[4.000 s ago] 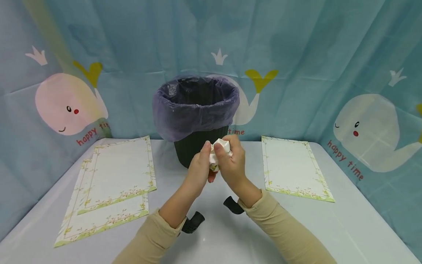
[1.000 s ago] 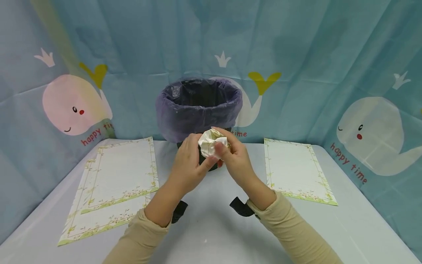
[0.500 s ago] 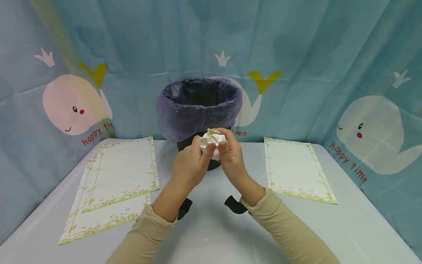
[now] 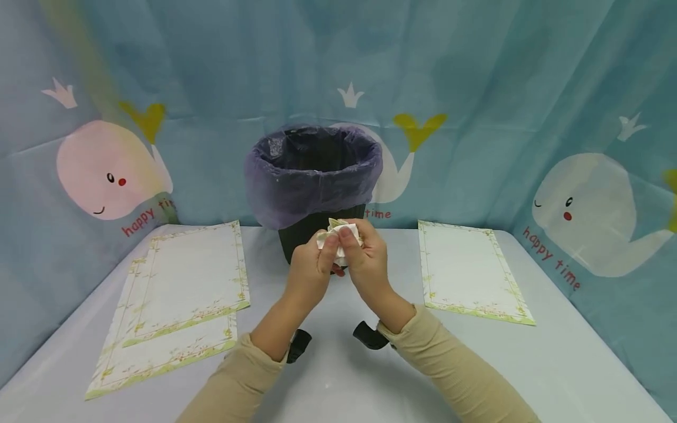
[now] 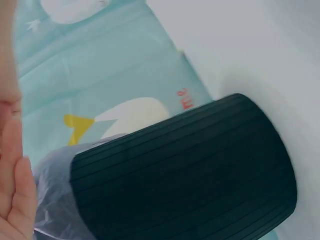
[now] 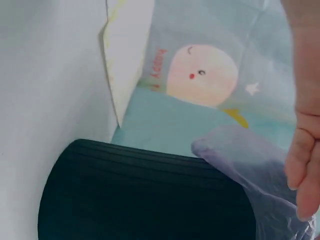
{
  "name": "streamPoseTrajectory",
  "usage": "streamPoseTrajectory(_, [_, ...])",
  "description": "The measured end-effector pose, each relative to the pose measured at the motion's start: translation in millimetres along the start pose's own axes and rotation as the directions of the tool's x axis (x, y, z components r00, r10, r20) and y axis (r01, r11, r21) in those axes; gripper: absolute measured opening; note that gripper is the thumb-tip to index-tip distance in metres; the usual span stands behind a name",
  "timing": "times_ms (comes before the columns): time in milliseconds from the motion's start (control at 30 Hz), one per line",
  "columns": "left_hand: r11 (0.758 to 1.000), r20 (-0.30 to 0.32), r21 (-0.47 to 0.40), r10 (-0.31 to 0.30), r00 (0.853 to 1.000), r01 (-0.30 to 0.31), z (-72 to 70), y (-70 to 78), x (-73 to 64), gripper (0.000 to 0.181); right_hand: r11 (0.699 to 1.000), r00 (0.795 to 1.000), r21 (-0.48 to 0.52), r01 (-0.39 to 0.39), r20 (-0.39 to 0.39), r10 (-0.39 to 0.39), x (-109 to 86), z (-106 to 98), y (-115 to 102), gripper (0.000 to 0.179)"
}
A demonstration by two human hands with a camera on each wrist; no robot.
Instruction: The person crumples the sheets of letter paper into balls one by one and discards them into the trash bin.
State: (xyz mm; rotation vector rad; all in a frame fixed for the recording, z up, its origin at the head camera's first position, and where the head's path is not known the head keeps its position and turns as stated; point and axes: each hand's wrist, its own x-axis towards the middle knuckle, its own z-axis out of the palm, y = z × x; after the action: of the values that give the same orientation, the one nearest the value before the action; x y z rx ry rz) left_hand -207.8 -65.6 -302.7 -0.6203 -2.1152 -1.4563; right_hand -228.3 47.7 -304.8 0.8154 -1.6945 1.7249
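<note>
A crumpled ball of white paper (image 4: 342, 251) with a bit of green border is squeezed between both hands in the head view. My left hand (image 4: 309, 264) grips it from the left, thumb on top. From the right my right hand (image 4: 370, 258) grips the same ball, its thumb pressing the near side. Both hands are in front of the dark trash can (image 4: 301, 235), above the table. In the left wrist view, part of the left hand (image 5: 15, 180) shows at the left edge; in the right wrist view the right hand (image 6: 307, 165) shows at the right edge. The ball is hidden in both wrist views.
A purple bag (image 4: 312, 191) lines the trash can and folds over its rim. Two overlapping bordered sheets, the upper sheet (image 4: 193, 276) and the lower sheet (image 4: 174, 358), lie left. Another bordered sheet (image 4: 471, 270) lies right. A blue curtain (image 4: 476, 76) hangs behind the table.
The paper was turned between the hands and is now pressed smaller, with both thumbs on it. The hands have come closer together and slightly lower.
</note>
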Motion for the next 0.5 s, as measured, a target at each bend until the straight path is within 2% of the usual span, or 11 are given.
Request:
streamPoseTrajectory(100, [0.994, 0.039, -0.071, -0.075, 0.996, 0.078, -6.0, -5.2, -4.2, 0.074, 0.996, 0.99, -0.074, -0.046, 0.127, 0.055, 1.9, -4.1, -0.3, 0.075])
streamPoseTrajectory(167, [0.988, 0.074, -0.104, -0.109, 0.991, 0.116, -12.4, -6.0, -5.9, 0.068, 0.992, 0.965, -0.116, -0.055, 0.249, 0.082, 5.5, -12.0, -3.9, 0.08])
streamPoseTrajectory(233, [0.985, 0.117, -0.12, -0.111, 0.987, 0.125, -20.3, -3.6, -7.0, 0.064, 0.991, 0.924, -0.122, -0.056, 0.371, 0.098, 10.0, -22.4, -8.7, 0.084])
streamPoseTrajectory(333, [0.972, 0.21, -0.181, -0.11, 0.971, 0.149, -29.4, 1.7, -4.2, 0.065, 0.994, 0.849, -0.059, -0.097, 0.517, 0.114, 18.6, -34.7, -16.8, 0.09])
streamPoseTrajectory(400, [0.956, 0.276, -0.229, -0.114, 0.954, 0.181, -32.7, 6.0, -1.4, 0.071, 0.992, 0.822, -0.015, -0.123, 0.558, 0.111, 22.7, -38.5, -20.1, 0.094])
streamPoseTrajectory(433, [0.946, 0.306, -0.248, -0.127, 0.944, 0.208, -33.0, 8.1, 0.1, 0.077, 0.99, 0.819, 0.013, -0.141, 0.564, 0.109, 23.6, -38.8, -21.5, 0.096])
streamPoseTrajectory(467, [0.934, 0.333, -0.265, -0.145, 0.932, 0.24, -33.0, 9.8, 1.2, 0.082, 0.989, 0.827, 0.039, -0.141, 0.555, 0.096, 23.9, -38.3, -22.0, 0.097])
streamPoseTrajectory(500, [0.922, 0.356, -0.277, -0.164, 0.92, 0.271, -32.5, 12.0, 2.1, 0.088, 0.991, 0.846, 0.055, -0.126, 0.527, 0.078, 23.4, -37.0, -22.2, 0.096])
